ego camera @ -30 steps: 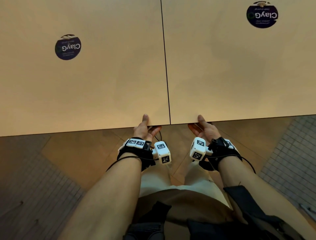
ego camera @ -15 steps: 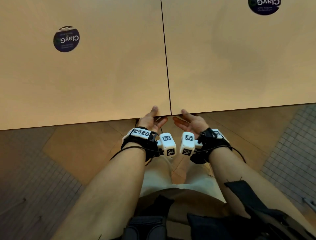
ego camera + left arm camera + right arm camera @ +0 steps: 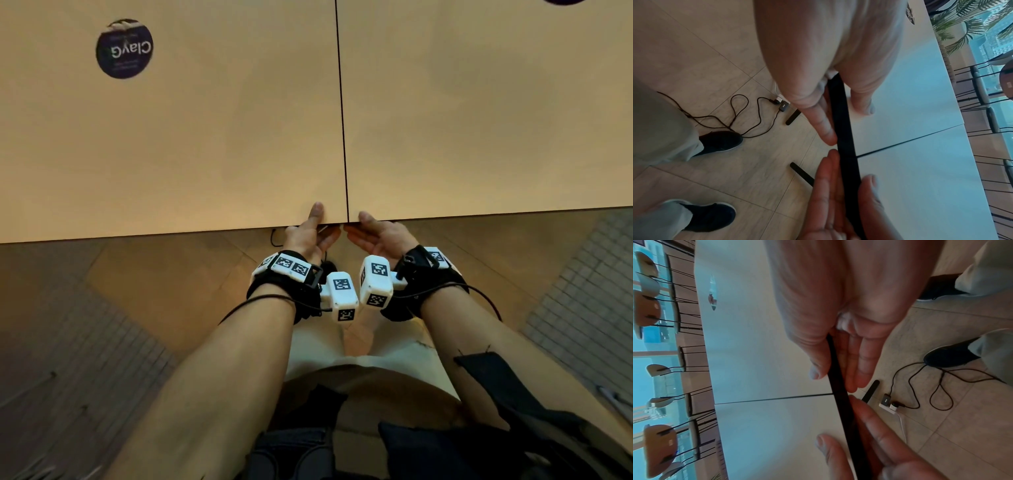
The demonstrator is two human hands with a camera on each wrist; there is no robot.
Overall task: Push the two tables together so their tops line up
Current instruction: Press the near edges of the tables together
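Two pale wooden-topped tables, the left table (image 3: 178, 144) and the right table (image 3: 479, 120), stand side by side, a thin dark seam between them. The left hand (image 3: 308, 236) and right hand (image 3: 380, 236) each pinch a near edge beside the seam, thumbs on top, fingers underneath.

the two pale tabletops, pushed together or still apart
Together: only a thin dark seam separates the left pale tabletop from the right one, near edges almost level. The left hand and right hand pinch those edges.
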